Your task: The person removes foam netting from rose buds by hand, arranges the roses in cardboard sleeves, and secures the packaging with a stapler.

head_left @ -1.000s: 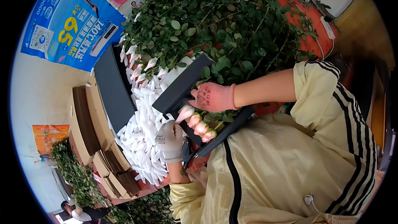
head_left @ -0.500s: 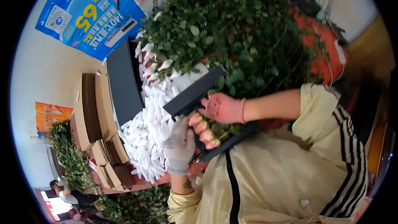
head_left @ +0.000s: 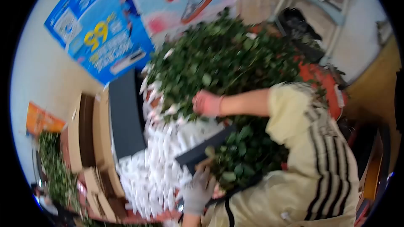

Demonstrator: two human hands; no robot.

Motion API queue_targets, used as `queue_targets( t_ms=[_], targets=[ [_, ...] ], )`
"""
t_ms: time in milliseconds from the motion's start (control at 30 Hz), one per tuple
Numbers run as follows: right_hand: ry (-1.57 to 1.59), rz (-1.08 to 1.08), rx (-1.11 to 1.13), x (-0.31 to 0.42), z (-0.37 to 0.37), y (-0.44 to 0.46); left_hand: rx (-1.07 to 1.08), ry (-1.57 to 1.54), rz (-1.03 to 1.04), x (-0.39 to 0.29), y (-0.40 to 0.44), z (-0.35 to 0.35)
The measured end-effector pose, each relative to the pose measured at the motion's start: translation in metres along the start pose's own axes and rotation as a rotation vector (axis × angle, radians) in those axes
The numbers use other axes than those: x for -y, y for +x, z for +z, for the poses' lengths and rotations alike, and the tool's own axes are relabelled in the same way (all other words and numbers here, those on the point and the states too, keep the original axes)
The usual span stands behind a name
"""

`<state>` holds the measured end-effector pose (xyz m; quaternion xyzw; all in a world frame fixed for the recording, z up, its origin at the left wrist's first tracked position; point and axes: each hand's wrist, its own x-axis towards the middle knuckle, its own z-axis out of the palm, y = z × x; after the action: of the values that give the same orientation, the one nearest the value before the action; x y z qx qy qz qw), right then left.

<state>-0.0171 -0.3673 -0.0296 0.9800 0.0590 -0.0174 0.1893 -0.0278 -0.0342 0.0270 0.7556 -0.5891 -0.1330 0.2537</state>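
Observation:
My left hand, in a pale grey glove, is at the lower end of a black ridged box, over pink roses that show only in part. Its fingers are blurred, and a small brown piece lies just beyond them. My right hand, in a pink glove, is closed at the front edge of a big heap of leafy rose stems. What its fingers hold is hidden. White-sleeved buds poke out left of it. Green leaves lie in the box.
A mound of white sleeves covers the table's left part. Beyond it are a dark grey panel and cardboard pieces. A pale metal frame stands at the back right. A person is at the far lower left.
The view has tilted up. My right hand has left the box and moved up to the heap of stems. My left hand stays by the box, and the roses there are now mostly covered.

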Motion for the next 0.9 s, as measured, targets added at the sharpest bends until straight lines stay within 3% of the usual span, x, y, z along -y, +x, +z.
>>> queue_targets(
  t_ms=[33,67,100,167,200,267,333,367,400,433,467,500,600,633,700,767,800,900],
  targets=[
    [-0.377,-0.080,0.080,-0.002,0.052,0.017,0.089,-0.037,-0.040,-0.003,0.005,-0.005],
    [-0.376,-0.081,0.072,-0.002,0.017,0.005,0.068,0.034,-0.038,-0.008,0.006,-0.010],
    [-0.361,-0.031,0.033,-0.001,0.039,0.009,0.093,-0.040,-0.114,-0.017,0.007,-0.017],
    [-0.400,-0.066,0.027,-0.010,0.041,0.010,-0.187,-0.024,0.017,-0.015,0.003,-0.010],
    [-0.341,-0.075,-0.006,-0.015,0.042,0.009,-0.188,-0.026,0.010,-0.014,0.003,-0.008],
    [-0.289,-0.032,-0.149,-0.025,0.045,0.008,0.009,-0.017,-0.100,-0.012,0.002,-0.008],
    [-1.698,-0.068,-0.002,-0.046,0.046,0.004,0.028,0.007,-0.104,-0.011,0.005,-0.008],
    [-1.807,-0.059,0.046,-0.052,0.046,0.000,0.049,0.033,-0.104,-0.011,0.003,-0.010],
    [-1.543,-0.046,0.048,-0.056,0.039,-0.006,0.064,0.061,-0.111,-0.010,0.004,-0.011],
    [-0.706,-0.021,0.146,-0.058,0.025,-0.010,0.050,0.067,-0.141,-0.012,0.004,-0.011],
    [-0.192,0.044,0.301,-0.062,0.003,-0.014,0.078,0.060,-0.138,-0.013,0.004,-0.012],
    [-0.007,0.108,0.402,-0.064,-0.022,-0.009,0.102,0.052,-0.126,-0.010,0.007,-0.012],
    [0.348,0.296,0.160,-0.083,-0.065,0.041,0.114,0.017,-0.152,-0.006,0.006,-0.009],
    [0.403,0.324,-0.095,-0.089,-0.061,0.058,0.150,-0.013,-0.188,-0.008,0.006,-0.011],
    [0.380,0.410,-0.144,-0.110,-0.036,0.108,0.141,0.001,-0.192,-0.007,0.008,-0.012],
    [0.382,0.454,-0.049,-0.125,-0.011,0.148,0.136,0.008,-0.117,-0.007,0.012,-0.014],
    [0.381,0.446,-0.063,-0.129,0.005,0.163,-0.040,0.005,-0.098,-0.012,0.008,-0.017],
    [0.326,0.513,0.022,-0.125,0.044,0.194,0.064,0.044,-0.144,-0.014,0.009,-0.027]
  ],
)
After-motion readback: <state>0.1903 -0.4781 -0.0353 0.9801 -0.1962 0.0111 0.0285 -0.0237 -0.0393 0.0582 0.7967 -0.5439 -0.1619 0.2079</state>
